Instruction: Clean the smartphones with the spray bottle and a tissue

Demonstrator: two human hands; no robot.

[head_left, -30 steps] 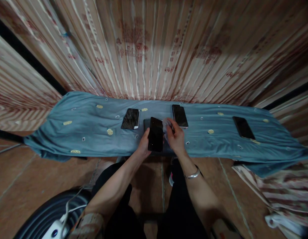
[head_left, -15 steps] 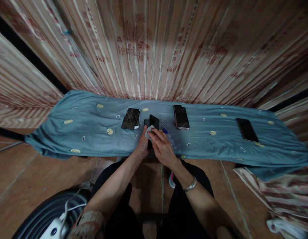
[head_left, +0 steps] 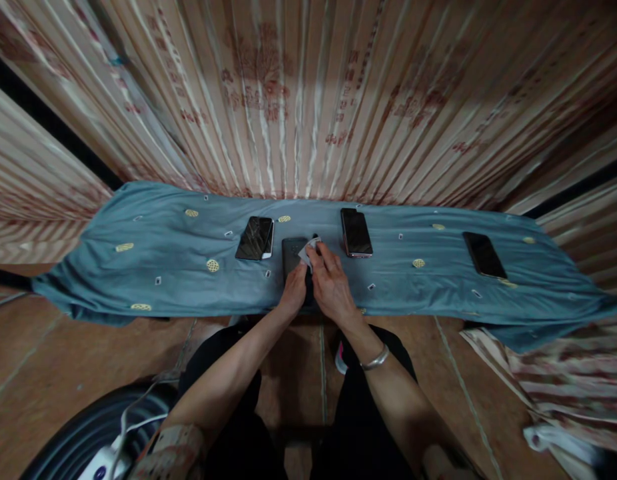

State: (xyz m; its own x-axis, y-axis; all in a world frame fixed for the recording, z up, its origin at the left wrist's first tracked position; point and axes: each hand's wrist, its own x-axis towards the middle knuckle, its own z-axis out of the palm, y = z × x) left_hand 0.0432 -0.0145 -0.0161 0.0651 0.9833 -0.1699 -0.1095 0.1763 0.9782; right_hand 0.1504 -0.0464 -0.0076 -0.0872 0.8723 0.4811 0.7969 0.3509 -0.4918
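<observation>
Here a dark phone [head_left: 309, 291] is gripped, seemingly, by the left hand [head_left: 294, 288] (view half blocked), a cloth [head_left: 308, 250] is pinched by the right hand [head_left: 332, 285], wiping judged midway

A pale grey wipe [head_left: 308, 251], small, thin and creased, is held at the centre of the frame, with one edge angled up toward the right. It appears pressed against a black phone [head_left: 315, 236], which is mostly hidden; only a narrow dark tip shows clearly, just above the wipe, and which way its screen faces cannot be told. Immediately left of centre, a dark handset [head_left: 294, 247] lies flat, its long side running up and down the frame. Its upper part shows as a dull rectangle; its lower part is partly covered.
</observation>
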